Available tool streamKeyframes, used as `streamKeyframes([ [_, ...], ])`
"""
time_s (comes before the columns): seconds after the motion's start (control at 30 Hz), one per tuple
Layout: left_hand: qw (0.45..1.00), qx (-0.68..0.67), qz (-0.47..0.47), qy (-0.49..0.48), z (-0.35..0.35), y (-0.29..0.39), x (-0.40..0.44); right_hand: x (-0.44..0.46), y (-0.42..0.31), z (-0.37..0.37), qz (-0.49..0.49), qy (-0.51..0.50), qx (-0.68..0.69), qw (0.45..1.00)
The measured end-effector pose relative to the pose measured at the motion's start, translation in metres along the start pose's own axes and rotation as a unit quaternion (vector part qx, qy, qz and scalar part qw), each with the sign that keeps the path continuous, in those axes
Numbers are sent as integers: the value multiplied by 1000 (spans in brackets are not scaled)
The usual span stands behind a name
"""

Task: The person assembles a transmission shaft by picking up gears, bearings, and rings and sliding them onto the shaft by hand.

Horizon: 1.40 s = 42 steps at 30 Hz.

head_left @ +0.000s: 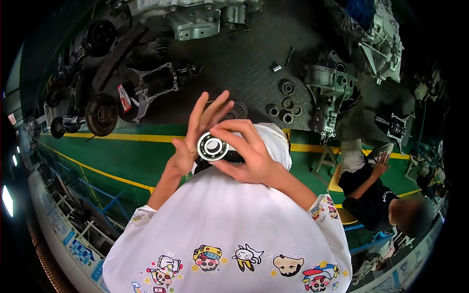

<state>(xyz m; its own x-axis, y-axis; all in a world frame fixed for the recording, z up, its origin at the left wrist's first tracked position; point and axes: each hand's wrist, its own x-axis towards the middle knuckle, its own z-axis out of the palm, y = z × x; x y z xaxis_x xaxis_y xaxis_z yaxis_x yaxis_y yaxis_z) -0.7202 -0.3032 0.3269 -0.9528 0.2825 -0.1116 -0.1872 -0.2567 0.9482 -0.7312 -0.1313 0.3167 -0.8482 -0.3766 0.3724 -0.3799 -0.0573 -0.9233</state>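
Observation:
A round metal ball bearing [212, 146] is held upright in front of the white shirt, its ring face showing. My right hand [249, 154] grips it from the right, thumb below and fingers over its upper edge. My left hand [195, 134] is at the bearing's left side, its fingers spread and pointing up, with the palm close behind the bearing. Beyond my hands, a larger round gear part [238, 110] lies on the dark metal table [244, 63], partly hidden by my fingers.
Several small gears and rings [288, 110] lie right of centre. Metal housings [332, 78] stand at the right and top. An open frame [163, 80] and a rusty drum [101, 115] are at left. A person in black [366, 195] sits at the right.

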Motion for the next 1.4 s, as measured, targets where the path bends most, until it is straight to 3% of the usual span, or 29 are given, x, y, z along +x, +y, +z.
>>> streamKeyframes([
  [0.1, 1000, 3, 6, -11, -1, 0, 0, 7, -2, 3, -15, -7, -12, 1000],
  [0.2, 997, 23, 59, 54, 2, -9, -5, 4, 3, -1, -4, -18, -48, 999],
  [0.27, 989, 70, 126, 42, 4, -18, -11, -7, 13, -2, 24, -27, -60, 998],
  [0.33, 928, 350, 125, -43, -4, -15, -8, -18, 25, -3, 59, -34, -66, 996],
  [0.4, 840, 525, 138, 5, 0, -10, -7, -22, 35, -4, 64, -48, -91, 993],
  [0.47, 833, 529, 161, 33, 5, -12, -8, -26, 50, -7, 94, -61, -106, 988],
  [0.57, 878, 450, 160, 41, 5, -25, -11, -37, 86, -12, 99, -106, -171, 975],
  [0.7, 832, 525, 174, 34, 6, -21, -9, -38, 99, -15, 144, -141, -201, 959],
  [0.9, 870, 471, 146, 8, 10, -28, -11, -37, 95, -17, 156, -132, -249, 947],
  [1.13, 840, 502, 198, -58, 34, -29, -20, -60, 87, -18, 174, -134, -296, 929],
  [1.23, 800, 538, 256, -65, 41, -32, -23, -70, 84, -18, 184, -129, -334, 915],
  [1.4, 815, 489, 309, -31, 40, -48, -23, -73, 77, -7, 239, -126, -392, 880],
])
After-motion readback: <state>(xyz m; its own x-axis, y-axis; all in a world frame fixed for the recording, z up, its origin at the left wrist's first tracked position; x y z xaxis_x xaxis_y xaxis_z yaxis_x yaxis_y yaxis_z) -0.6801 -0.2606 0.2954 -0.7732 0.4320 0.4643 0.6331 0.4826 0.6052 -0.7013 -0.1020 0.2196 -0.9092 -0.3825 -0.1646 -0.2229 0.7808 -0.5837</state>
